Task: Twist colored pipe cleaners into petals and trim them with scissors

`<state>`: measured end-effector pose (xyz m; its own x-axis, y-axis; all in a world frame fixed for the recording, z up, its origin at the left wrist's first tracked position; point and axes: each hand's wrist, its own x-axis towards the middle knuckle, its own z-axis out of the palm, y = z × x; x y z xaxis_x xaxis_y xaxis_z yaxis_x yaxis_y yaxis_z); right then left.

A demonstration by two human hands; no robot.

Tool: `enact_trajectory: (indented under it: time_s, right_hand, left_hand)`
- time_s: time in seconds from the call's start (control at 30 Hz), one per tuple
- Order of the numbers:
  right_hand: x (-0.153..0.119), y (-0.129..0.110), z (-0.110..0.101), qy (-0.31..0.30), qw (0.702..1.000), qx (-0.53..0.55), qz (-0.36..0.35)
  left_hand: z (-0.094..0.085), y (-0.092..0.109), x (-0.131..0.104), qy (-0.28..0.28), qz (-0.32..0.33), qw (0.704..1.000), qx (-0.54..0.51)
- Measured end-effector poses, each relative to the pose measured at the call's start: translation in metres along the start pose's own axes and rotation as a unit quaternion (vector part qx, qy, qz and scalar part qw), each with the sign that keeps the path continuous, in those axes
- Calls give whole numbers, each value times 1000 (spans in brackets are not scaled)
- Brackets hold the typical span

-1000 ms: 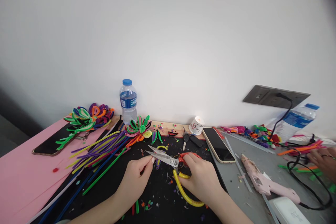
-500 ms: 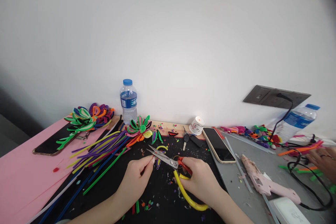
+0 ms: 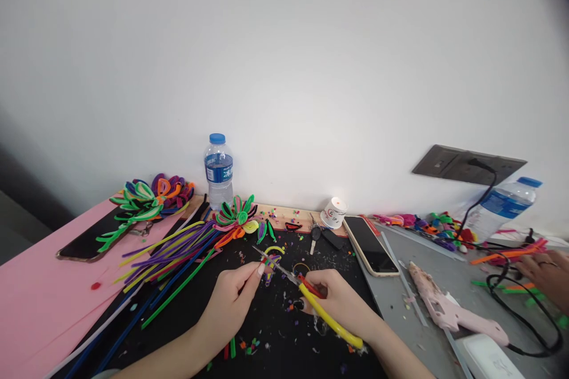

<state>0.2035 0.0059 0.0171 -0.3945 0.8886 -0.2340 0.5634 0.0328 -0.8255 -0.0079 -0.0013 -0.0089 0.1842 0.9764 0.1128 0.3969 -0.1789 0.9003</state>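
Two bare hands meet over the black mat [image 3: 267, 331] on the bench [image 3: 415, 346]. Scissors [image 3: 284, 271] are in the right hand [image 3: 340, 296], its grip closed around the red and yellow handles; their blades look nearly together, pointing toward the left hand [image 3: 233, 299]. That hand's grip is pinching, thumb against finger, on a small coloured piece [image 3: 265, 260] right at the blades; whether the metal touches it cannot be made out.

Colourful snippets lie scattered on the mat. To the left are a bundle of fuzzy sticks [image 3: 171, 253], a green and pink fuzzy flower [image 3: 237, 211], and a dark phone [image 3: 86, 237] partly under a larger cluster of fuzzy flowers [image 3: 153, 195]. An upright water bottle [image 3: 219, 172] stands near the wall. On the right, a paper cup [image 3: 334, 213] is near keys [image 3: 315, 235] and a pale-edged phone [image 3: 371, 246]; beyond lies a pink glue gun [image 3: 453, 308]. Another person's hand [image 3: 546, 272] is at the far right, near orange sticks [image 3: 507, 253].
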Motion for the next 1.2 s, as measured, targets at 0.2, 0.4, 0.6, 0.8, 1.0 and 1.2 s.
enact_trajectory:
  time_s: [0.2,0.4,0.6,0.8,1.0,1.2]
  right_hand:
    - [1,-7,-6,-68,995,77,-4]
    - [-1,0,-5,-93,988,114,36]
    - [-1,0,-7,-82,995,56,12]
    - [-3,-4,-8,43,983,-176,-36]
    - [1,7,-14,166,936,-310,-27]
    - [13,32,-19,238,886,-394,60]
  left_hand:
    - [0,-1,-1,-12,-12,999,-33]
    - [-1,0,-2,-12,-8,999,-48]
    - [1,-2,-1,-44,-38,989,-136]
    - [3,-8,3,-76,-122,944,-296]
    - [4,-6,3,-93,-130,925,-345]
    - [7,-2,4,-125,-152,901,-386]
